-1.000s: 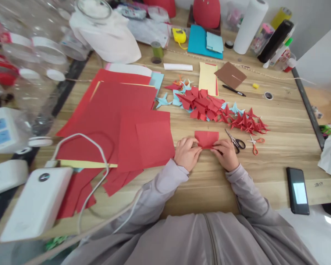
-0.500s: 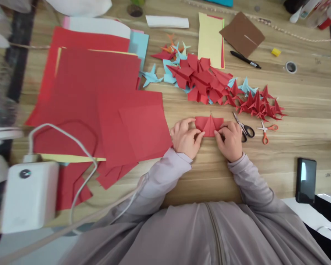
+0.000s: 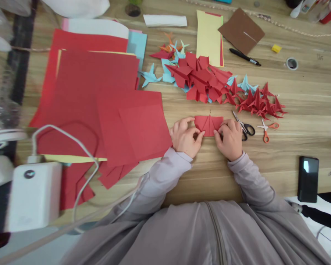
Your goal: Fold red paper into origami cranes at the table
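Note:
Between my two hands a small red folded paper (image 3: 209,124) lies on the wooden table, a wide rectangle with creases fanning out from its top middle. My left hand (image 3: 185,137) pinches its left side, the thumb at the lower edge and a finger at the upper left corner. On the opposite side, my right hand (image 3: 229,138) holds the right edge between thumb and curled fingers. Black-handled scissors (image 3: 245,127) lie right beside my right hand, partly hidden by it. Just behind the paper is a pile of red folded paper pieces (image 3: 201,79).
Large red paper sheets (image 3: 85,95) cover the left side, with a white power bank (image 3: 34,197) and its cable in front. Orange scissors (image 3: 267,129) and a phone (image 3: 308,179) lie to the right. Behind are yellow paper (image 3: 209,38), brown paper (image 3: 241,31) and a pen (image 3: 244,57).
The raised middle flap of the folded paper now looks flatter, its tip lower against the upper edge. Both hands keep nearly the same place, and the view has shifted slightly.

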A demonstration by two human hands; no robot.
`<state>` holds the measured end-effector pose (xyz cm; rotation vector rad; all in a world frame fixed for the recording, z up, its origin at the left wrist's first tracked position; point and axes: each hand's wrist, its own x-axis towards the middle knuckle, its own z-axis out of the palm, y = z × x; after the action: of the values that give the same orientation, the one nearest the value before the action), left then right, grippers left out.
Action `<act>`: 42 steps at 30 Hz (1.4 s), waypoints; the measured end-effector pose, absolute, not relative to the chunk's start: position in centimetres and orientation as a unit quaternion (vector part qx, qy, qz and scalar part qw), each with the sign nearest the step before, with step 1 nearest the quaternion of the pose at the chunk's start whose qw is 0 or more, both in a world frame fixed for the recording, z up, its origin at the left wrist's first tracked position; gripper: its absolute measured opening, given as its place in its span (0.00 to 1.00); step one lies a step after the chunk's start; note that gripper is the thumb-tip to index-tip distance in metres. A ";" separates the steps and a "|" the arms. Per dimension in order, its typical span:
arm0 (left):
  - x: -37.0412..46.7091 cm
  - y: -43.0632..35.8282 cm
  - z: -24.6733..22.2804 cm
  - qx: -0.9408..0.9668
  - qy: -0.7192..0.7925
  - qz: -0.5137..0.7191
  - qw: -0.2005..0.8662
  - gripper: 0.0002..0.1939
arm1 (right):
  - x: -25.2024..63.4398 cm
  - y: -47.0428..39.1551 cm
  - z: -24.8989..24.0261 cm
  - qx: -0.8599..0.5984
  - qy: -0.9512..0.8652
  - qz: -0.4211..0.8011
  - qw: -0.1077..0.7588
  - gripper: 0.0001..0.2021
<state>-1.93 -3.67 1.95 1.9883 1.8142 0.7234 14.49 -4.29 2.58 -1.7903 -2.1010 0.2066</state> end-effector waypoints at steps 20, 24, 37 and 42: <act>-1.9 -3.8 1.9 0.713 0.637 0.253 0.151 0.11 | 14.5 -4.3 2.6 -0.636 -0.748 0.074 0.173 0.11; -1.9 -3.8 1.9 0.715 0.637 0.248 0.147 0.11 | 14.5 -4.3 2.5 -0.638 -0.747 0.072 0.173 0.11; -1.9 -3.9 2.3 0.763 0.597 0.195 0.151 0.18 | 14.5 -4.3 2.7 -0.619 -0.760 0.075 0.182 0.17; -2.0 -3.9 2.1 0.762 0.599 0.194 0.149 0.19 | 14.5 -4.3 2.6 -0.625 -0.759 0.071 0.170 0.17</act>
<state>-2.00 -3.90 2.06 2.1913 1.7212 0.5589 14.47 -4.34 2.61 -1.7754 -2.1554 0.2022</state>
